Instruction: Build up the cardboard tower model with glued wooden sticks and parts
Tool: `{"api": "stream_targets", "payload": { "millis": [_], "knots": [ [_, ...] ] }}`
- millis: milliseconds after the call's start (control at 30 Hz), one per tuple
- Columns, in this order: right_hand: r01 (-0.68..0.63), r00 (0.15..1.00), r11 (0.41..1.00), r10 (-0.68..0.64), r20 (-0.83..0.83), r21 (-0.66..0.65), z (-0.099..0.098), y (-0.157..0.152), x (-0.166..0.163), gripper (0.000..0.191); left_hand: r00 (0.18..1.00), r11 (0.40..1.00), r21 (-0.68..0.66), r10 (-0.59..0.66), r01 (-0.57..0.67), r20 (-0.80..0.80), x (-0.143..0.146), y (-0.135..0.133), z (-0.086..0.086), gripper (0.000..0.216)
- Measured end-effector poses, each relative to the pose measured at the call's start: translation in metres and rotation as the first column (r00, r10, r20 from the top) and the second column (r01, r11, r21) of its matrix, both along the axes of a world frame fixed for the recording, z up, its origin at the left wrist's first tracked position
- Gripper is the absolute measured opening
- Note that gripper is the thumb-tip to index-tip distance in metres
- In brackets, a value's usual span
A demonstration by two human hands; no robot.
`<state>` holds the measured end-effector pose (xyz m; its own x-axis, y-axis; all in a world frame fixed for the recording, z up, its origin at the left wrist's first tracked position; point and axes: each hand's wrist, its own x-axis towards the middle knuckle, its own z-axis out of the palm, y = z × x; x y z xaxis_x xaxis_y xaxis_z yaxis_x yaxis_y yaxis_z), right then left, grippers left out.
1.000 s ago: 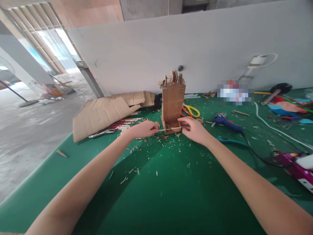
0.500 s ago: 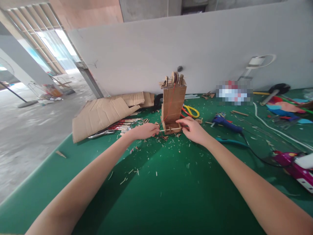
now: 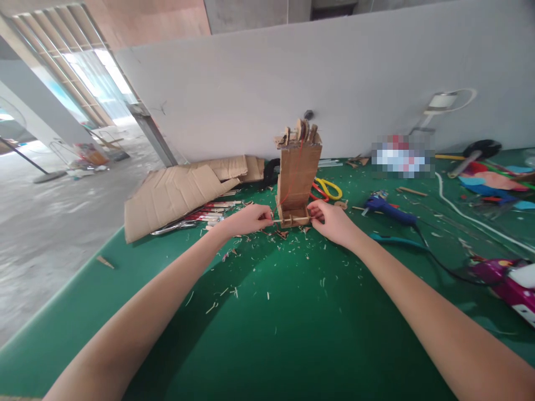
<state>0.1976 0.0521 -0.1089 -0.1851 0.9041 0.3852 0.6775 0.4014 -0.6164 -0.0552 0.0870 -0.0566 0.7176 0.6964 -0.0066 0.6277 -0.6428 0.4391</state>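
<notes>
A cardboard tower [image 3: 300, 172] stands upright on the green table, with cardboard wheel pieces [image 3: 301, 130] on its top and a red string down its front. At its foot is a small open cardboard box [image 3: 296, 214]. A thin wooden stick [image 3: 277, 221] runs crosswise through the box and sticks out at both sides. My left hand [image 3: 253, 219] pinches the stick's left end. On the other side, my right hand [image 3: 328, 219] has its fingers closed at the stick's right end, close against the box.
Flat cardboard [image 3: 179, 196] lies at the left over several wrapped sticks. Scissors with yellow and red handles [image 3: 330, 188] are behind the tower. A blue glue gun [image 3: 388, 210] with its cord lies to the right, near a purple object [image 3: 497, 273]. Wood shavings litter the green tabletop [image 3: 284, 334].
My right hand's fingers have come off the box's right rim and closed at the stick's end. The tower appears tilted slightly more to the right. My left hand keeps its pinch.
</notes>
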Motion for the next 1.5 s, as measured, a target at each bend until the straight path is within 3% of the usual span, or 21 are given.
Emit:
{"api": "stream_targets", "payload": {
  "millis": [267, 467, 633, 800, 900, 1067, 1500],
  "knots": [
    [0.003, 0.999, 1.0, -0.004, 0.038, 0.026, 0.0, 0.001, 0.0, 0.031, 0.997, 0.998, -0.064, -0.009, 0.004, -0.079, 0.005, -0.004, 0.006, 0.025],
    [-0.028, 0.995, 0.999, 0.025, 0.099, 0.036, 0.003, -0.004, -0.002, 0.035, 0.998, 1.0, -0.02, -0.015, 0.014, -0.063, -0.002, 0.003, -0.001, 0.021],
    [-0.03, 0.95, 0.969, -0.049, 0.308, 0.245, 0.013, -0.016, -0.009, 0.045, 0.999, 0.999, 0.028, -0.026, 0.026, -0.029, -0.004, 0.005, -0.002, 0.015],
    [-0.059, 0.891, 0.938, -0.105, 0.442, 0.343, 0.018, -0.023, -0.019, 0.026, 0.999, 0.999, 0.022, -0.041, 0.042, -0.029, -0.002, 0.003, 0.001, 0.015],
    [-0.086, 0.867, 0.932, -0.105, 0.486, 0.353, 0.018, -0.025, -0.027, 0.024, 0.999, 0.999, 0.029, -0.04, 0.041, -0.026, -0.002, 0.002, 0.001, 0.015],
    [-0.138, 0.873, 0.924, -0.057, 0.484, 0.358, 0.014, -0.024, -0.039, 0.026, 0.998, 0.998, 0.032, -0.056, 0.057, -0.009, -0.003, 0.003, -0.001, 0.018],
    [-0.129, 0.907, 0.935, -0.024, 0.421, 0.332, 0.011, -0.021, -0.047, 0.023, 0.999, 0.997, 0.067, -0.04, 0.04, 0.004, 0.002, 0.0, -0.001, 0.015]
  ]
}}
